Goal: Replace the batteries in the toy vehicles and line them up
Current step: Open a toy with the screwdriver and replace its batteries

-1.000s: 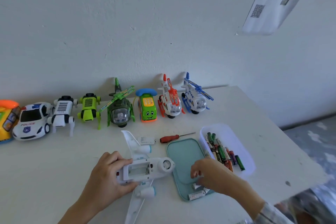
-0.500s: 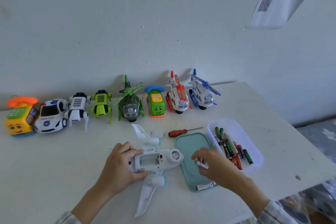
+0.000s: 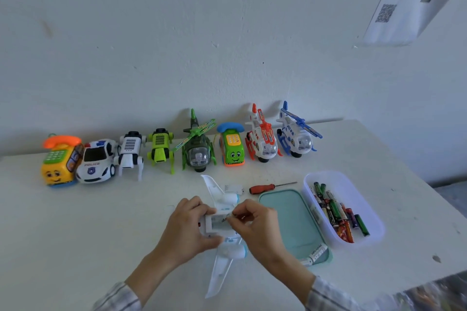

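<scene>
Plane [image 3: 222, 235] lies belly-up at lower centre of worktop [image 3: 75, 235], bay long axis left-right; left hand [image 3: 187, 230] grips its body, right hand [image 3: 255, 225] pinches battery [image 3: 227, 218] just over the bay, nearer.

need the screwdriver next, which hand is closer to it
Right. The right hand is at the plane's battery bay, just below and left of the screwdriver. The left hand grips the plane's body farther left.
</scene>
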`<action>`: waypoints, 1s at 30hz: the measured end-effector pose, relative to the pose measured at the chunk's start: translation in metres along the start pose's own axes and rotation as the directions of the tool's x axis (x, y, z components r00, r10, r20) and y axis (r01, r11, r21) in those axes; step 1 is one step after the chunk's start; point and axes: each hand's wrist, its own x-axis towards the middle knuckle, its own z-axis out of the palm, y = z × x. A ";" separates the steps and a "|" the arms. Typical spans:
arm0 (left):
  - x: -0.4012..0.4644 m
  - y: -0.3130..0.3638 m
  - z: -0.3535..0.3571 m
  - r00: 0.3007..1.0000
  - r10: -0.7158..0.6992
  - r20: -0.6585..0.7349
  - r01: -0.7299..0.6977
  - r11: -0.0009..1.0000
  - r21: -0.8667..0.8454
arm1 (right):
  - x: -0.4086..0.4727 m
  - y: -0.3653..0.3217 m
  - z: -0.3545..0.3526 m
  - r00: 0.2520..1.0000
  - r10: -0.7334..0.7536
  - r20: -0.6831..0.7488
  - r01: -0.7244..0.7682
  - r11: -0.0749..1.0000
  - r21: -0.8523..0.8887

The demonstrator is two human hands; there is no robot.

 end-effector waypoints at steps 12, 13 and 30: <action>-0.001 0.001 0.001 1.000 0.026 -0.006 -0.026 1.000 0.009 | -0.003 0.006 0.009 0.996 0.092 0.011 -0.089 0.979 -0.186; -0.002 0.001 0.001 1.000 0.026 -0.005 -0.026 1.000 0.005 | -0.004 0.007 0.011 0.996 0.088 0.017 -0.083 0.975 -0.205; -0.005 0.000 0.004 0.996 0.078 -0.045 -0.077 0.996 0.033 | -0.009 0.029 0.026 0.963 -0.270 0.018 0.233 0.794 -0.561</action>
